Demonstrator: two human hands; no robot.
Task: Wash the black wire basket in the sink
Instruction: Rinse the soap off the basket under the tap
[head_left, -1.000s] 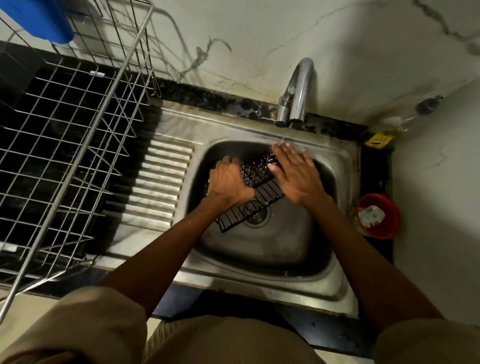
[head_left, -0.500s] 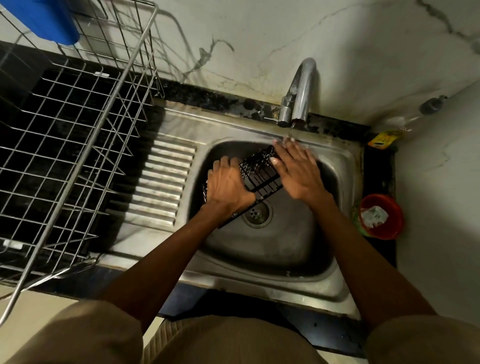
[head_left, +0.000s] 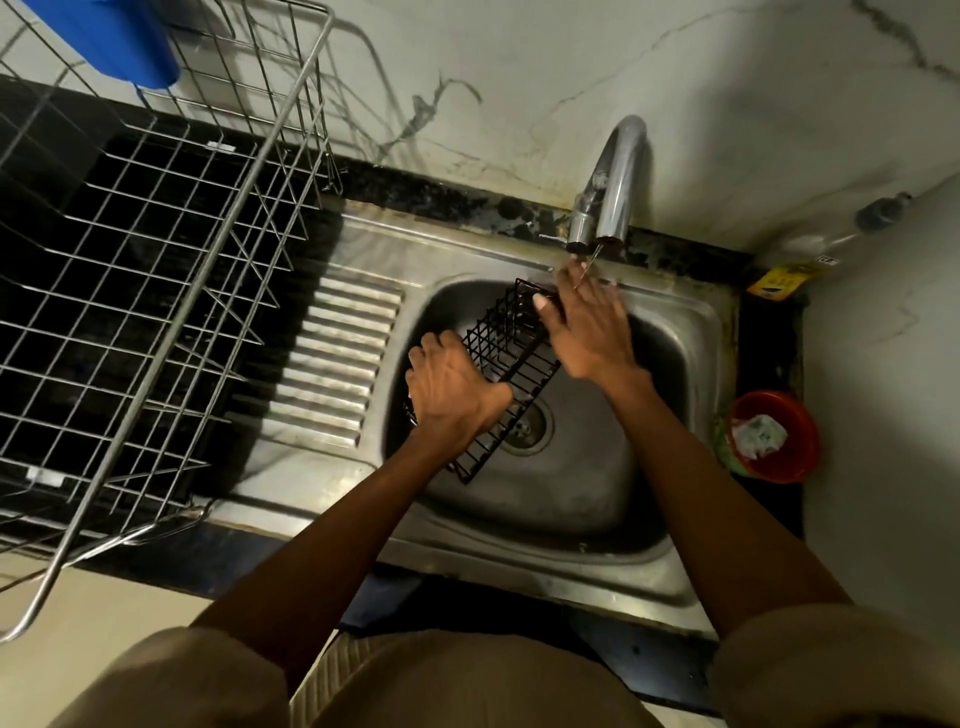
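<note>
Head view, the only view: one black wire basket (head_left: 511, 364) sat tilted inside the single steel sink (head_left: 691, 332), its far end raised toward the tap and its near end low beside the drain (head_left: 524, 427). Two hands were on it. The left hand (head_left: 453, 387) lay over the basket's left side with fingers curled round the wire, gripping it. The right hand (head_left: 587, 325) rested on the far end with fingers extended fairly straight and the thumb laid along the top edge; whether any finger hooked the wire could not be told. One chrome tap (head_left: 615, 182) stood above the right hand's fingertips, with a thin stream of water falling onto them. Left of the basin: one ribbed drainboard (head_left: 337, 364) and one large steel wire rack (head_left: 156, 270) on the dark table, with one blue object (head_left: 119, 36) at its far corner. Right of the sink: one red bowl (head_left: 779, 434) holding something pale.
</note>
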